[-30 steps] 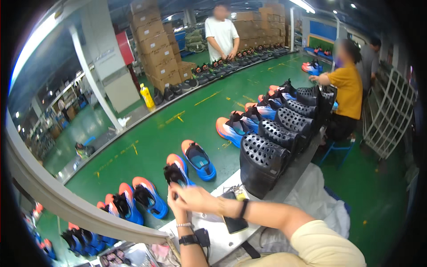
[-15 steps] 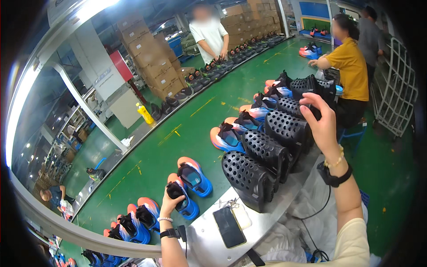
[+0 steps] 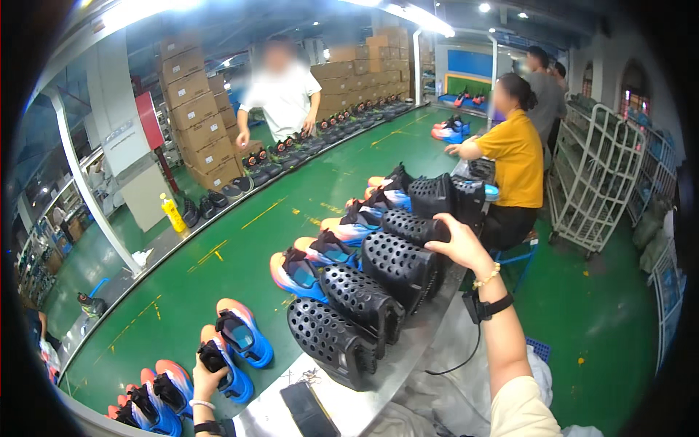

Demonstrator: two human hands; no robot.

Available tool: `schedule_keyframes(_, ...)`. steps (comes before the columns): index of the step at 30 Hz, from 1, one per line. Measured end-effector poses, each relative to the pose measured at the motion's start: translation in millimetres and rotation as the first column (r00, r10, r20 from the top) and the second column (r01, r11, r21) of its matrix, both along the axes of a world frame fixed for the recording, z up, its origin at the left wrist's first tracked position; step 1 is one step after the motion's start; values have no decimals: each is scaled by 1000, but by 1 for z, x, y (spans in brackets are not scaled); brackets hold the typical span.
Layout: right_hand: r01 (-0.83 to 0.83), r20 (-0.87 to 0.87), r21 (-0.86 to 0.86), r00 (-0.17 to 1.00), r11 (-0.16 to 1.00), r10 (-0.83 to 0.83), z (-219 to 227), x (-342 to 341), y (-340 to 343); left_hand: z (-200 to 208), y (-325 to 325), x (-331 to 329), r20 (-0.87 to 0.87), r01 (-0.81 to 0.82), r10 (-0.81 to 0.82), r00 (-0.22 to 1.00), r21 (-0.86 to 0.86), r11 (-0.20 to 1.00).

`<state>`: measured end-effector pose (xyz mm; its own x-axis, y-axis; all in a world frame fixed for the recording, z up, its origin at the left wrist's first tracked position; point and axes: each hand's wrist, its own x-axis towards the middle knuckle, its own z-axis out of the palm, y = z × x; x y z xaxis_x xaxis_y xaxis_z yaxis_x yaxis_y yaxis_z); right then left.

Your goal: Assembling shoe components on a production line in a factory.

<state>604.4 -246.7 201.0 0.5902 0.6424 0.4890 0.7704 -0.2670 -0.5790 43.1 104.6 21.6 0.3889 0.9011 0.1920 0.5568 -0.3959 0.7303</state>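
My left hand (image 3: 207,380) is at the lower left, closed on the collar of a sneaker (image 3: 237,384) with an orange toe and blue sole. A matching sneaker (image 3: 245,335) stands right beside it. On the right, my right hand (image 3: 466,246) has its thumb and fingers around the rear end of a black perforated shoe-shaped form (image 3: 409,226). More such forms stand in the same row: a large one (image 3: 393,266) just nearer, another (image 3: 357,298) and the nearest (image 3: 324,331). How firmly the right fingers press is hard to see.
Orange-and-blue sneakers (image 3: 298,275) line the forms' far side; several more (image 3: 156,400) sit at lower left. A phone (image 3: 309,409) lies on the metal plate (image 3: 256,424). Across the green table (image 3: 240,251), a person in white stands behind dark shoes (image 3: 291,151). Someone in yellow (image 3: 518,156) sits at right.
My right hand has come down from above the forms onto one form's end. My left hand stays on the sneaker. The view has swung right, and the person in white has spread their arms.
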Motion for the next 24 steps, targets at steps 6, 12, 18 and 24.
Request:
schedule_keyframes(6, 72, 83, -125, 995, 990, -61, -8, 2, 3, -17, 24, -18, -120, -31, 29, 992, -16, 999)
schedule_keyframes(12, 74, 118, -97, 991, 992, -63, -8, -7, -5, 13, 2, -15, -133, -59, 56, 990, -18, 998)
schedule_keyframes(18, 109, 94, 96, 989, 989, -118, 11, -18, -20, 78, -82, 41, 394, -125, 53, 918, 160, 979)
schedule_keyframes(24, -144, 12, 455, 988, 879, 156, 87, -106, -15, 10, -85, 39, -33, -47, 55, 998, 205, 978)
